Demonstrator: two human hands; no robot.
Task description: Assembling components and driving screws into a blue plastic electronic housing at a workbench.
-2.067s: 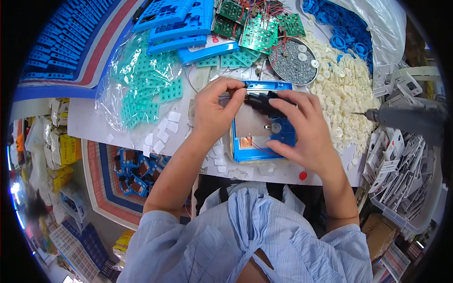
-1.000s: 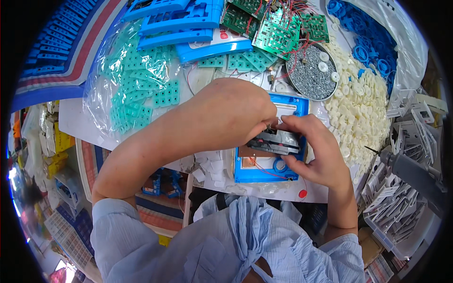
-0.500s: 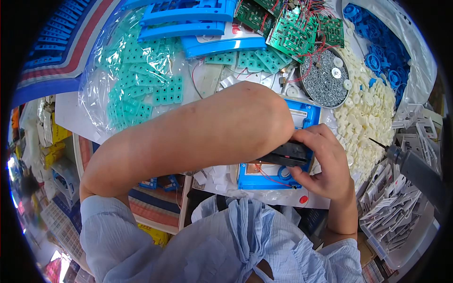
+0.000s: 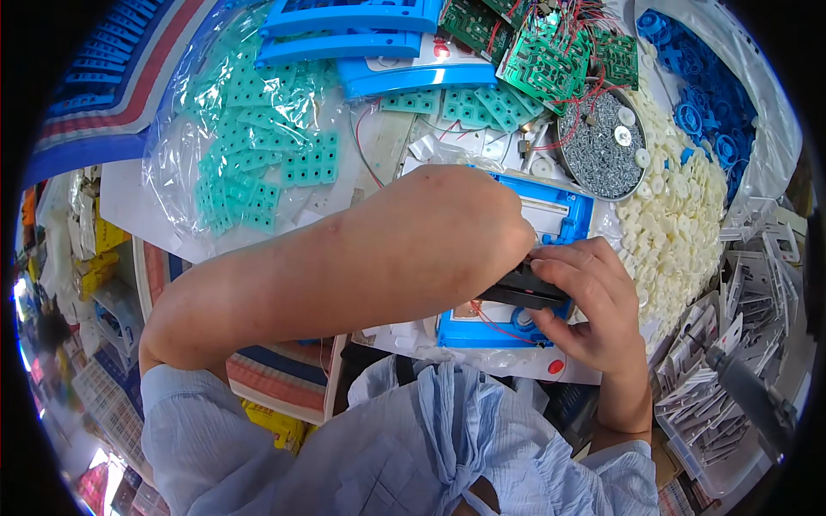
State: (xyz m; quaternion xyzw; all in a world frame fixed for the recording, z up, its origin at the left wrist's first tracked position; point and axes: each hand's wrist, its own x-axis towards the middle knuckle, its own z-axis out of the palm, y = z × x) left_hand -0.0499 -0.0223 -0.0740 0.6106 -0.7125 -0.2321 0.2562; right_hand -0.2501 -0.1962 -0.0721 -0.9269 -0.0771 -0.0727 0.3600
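My left hand (image 4: 482,206) is bent at the wrist over a blue plastic frame (image 4: 465,334); its fingers are hidden behind the wrist, close to a black plastic part. That part (image 4: 529,292) is long and dark and lies over the frame. My right hand (image 4: 594,297) grips its right end, thumb below and fingers on top. Inside the frame are thin red wires (image 4: 495,322) and a round blue ring (image 4: 521,320). Whether the left fingers touch the black part cannot be seen.
Beyond the frame stand a round tin of small screws (image 4: 602,150), green circuit boards (image 4: 546,60) and stacked blue frames (image 4: 344,47). Teal pads (image 4: 249,146) fill a bag at left. Cream pieces (image 4: 671,215) are heaped at right. A dark power screwdriver (image 4: 748,391) hangs over white parts.
The screwdriver at the right has swung downward. My right fingers have shifted slightly over the black part, which sits a little lower. The whole view has moved slightly.
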